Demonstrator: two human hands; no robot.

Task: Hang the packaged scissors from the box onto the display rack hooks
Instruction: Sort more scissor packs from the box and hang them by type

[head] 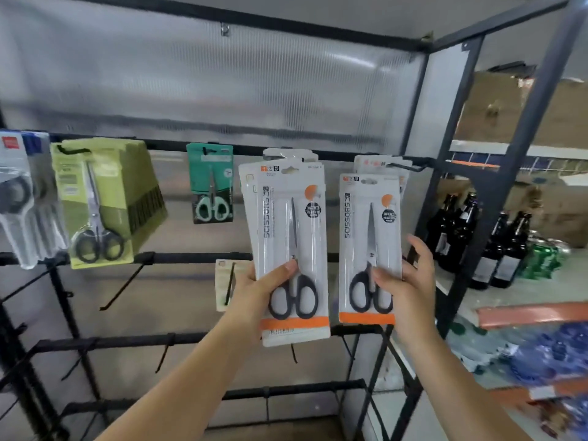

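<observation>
My left hand (254,288) grips a stack of white scissors packs (286,224) by the lower edge, thumb pressed on the front near the black handles. My right hand (410,281) holds another white scissors pack (369,224), thumb on its front and fingers behind. Both are raised in front of the black display rack (191,259). Behind them, similar white packs (381,163) hang on a top-row hook (410,168). The box is out of view.
Green packs of scissors (105,198), a teal pack (211,183) and clear packs (19,198) hang on the top row. Bare hooks (121,288) stick out of the lower bars. Dark bottles (496,243) stand on a shelf to the right.
</observation>
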